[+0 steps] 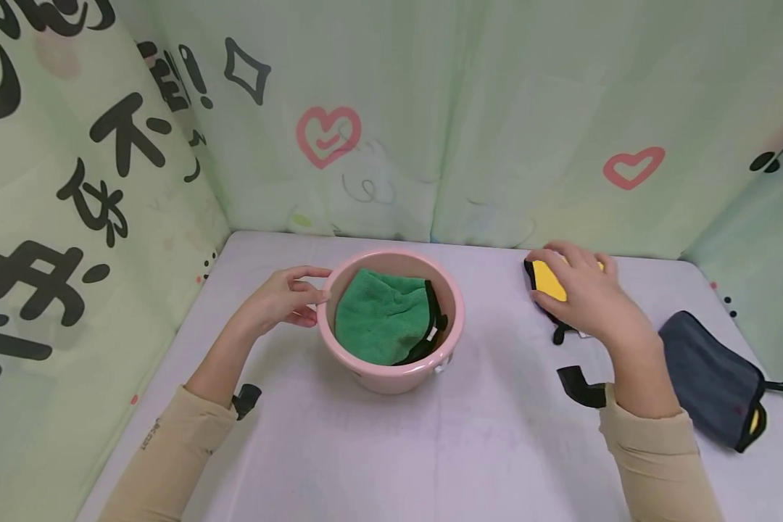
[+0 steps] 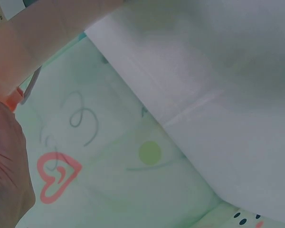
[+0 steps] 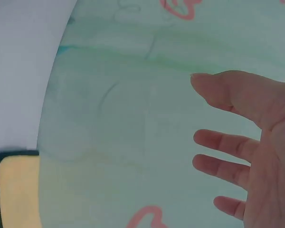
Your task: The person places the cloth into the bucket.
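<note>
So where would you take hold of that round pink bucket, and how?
The round pink bucket is probably best held by its rim, coming from left and right at once: it stands upright, the circular rim shows all around the green cloth inside, and opposite grips should keep it level.

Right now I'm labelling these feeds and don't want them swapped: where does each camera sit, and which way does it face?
Head: worn on the head, facing forward and down at the table and pink bucket; left hand, right hand and sleeves show.
Left wrist: on that wrist, facing the table's edge and curtain; part of the left hand shows at left.
Right wrist: on that wrist, facing the curtain past the table's edge; the right hand's thumb and fingers show.
Shared: head and right wrist both show the yellow cloth.
</note>
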A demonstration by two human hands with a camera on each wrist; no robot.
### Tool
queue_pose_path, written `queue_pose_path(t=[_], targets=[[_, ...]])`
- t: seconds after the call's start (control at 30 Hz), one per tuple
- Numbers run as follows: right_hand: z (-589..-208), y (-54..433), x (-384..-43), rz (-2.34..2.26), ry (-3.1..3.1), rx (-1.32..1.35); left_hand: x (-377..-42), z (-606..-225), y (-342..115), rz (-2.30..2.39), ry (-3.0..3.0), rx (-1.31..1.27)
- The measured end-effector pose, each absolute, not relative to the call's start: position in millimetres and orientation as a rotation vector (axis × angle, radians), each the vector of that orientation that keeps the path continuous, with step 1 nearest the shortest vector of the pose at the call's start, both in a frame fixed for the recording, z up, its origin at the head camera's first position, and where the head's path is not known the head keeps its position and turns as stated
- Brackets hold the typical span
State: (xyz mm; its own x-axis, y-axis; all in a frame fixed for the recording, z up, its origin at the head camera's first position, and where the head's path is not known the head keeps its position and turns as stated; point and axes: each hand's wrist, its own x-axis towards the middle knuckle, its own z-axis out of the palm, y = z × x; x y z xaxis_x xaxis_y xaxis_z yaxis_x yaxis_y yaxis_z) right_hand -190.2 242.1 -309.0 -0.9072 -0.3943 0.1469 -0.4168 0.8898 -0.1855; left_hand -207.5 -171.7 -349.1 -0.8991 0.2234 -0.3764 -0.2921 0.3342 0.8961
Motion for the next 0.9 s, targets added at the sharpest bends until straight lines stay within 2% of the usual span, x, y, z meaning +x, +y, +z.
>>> queue_pose_path(t=[0.23, 0.6, 0.9], targets=[[-323.3, 303.5, -182.2, 0.376, -3.027, 0.229, -207.2, -349.1, -171.5, 1.596, 2.166, -0.066], [-359.4, 383.3, -163.3, 0.386, -3.061, -0.230, -207.3, -349.6, -172.7, 1.592, 2.172, -0.058], [-391.0, 438.8, -143.0, 0.370, -3.083, -0.479, -205.9, -347.5, -171.4, 1.595, 2.167, -0.071]])
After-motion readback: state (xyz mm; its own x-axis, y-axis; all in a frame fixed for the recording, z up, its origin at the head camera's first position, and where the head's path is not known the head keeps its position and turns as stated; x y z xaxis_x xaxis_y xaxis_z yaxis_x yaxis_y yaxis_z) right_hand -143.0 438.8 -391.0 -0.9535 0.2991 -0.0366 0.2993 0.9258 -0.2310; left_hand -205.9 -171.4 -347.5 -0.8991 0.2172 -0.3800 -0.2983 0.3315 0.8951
